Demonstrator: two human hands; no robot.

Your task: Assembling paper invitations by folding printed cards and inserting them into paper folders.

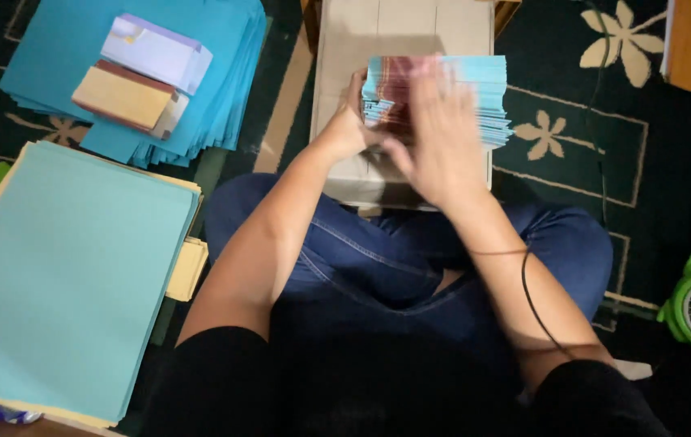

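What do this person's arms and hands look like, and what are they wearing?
Both forearms are bare, with short black sleeves at the upper arms. The left hand and right hand wear no gloves. A thin dark band circles the right forearm.

Two small packets are seen on the blue sheets, upper left. A white-and-lilac one point(156, 53) is laid beside a tan one point(123, 97).
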